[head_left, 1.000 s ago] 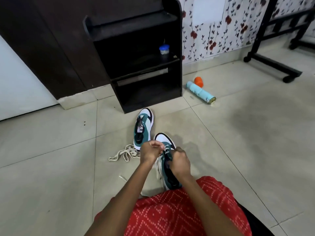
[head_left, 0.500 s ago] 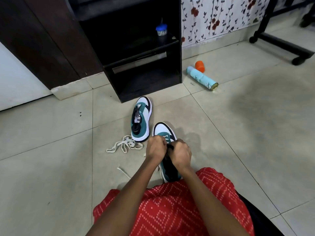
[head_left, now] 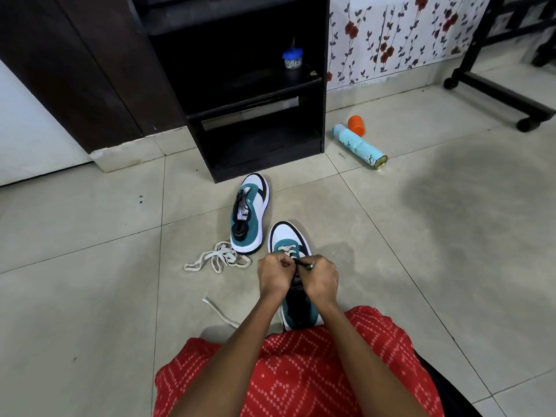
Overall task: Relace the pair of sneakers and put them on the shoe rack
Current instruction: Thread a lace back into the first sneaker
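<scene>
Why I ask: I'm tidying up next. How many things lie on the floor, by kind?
Sneakers: 2 (far sneaker, near sneaker)
Laces: 2 (loose lace, threaded lace in the near sneaker)
Spray can: 1
Orange cap: 1
Total: 6

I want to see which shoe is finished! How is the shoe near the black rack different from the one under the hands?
The far sneaker has no lace; the near sneaker has a cream lace crossing its front. The far sneaker stands untouched, a loose lace beside it; the left hand and right hand pinch the near sneaker's cream lace. Both are teal, white and black.
</scene>
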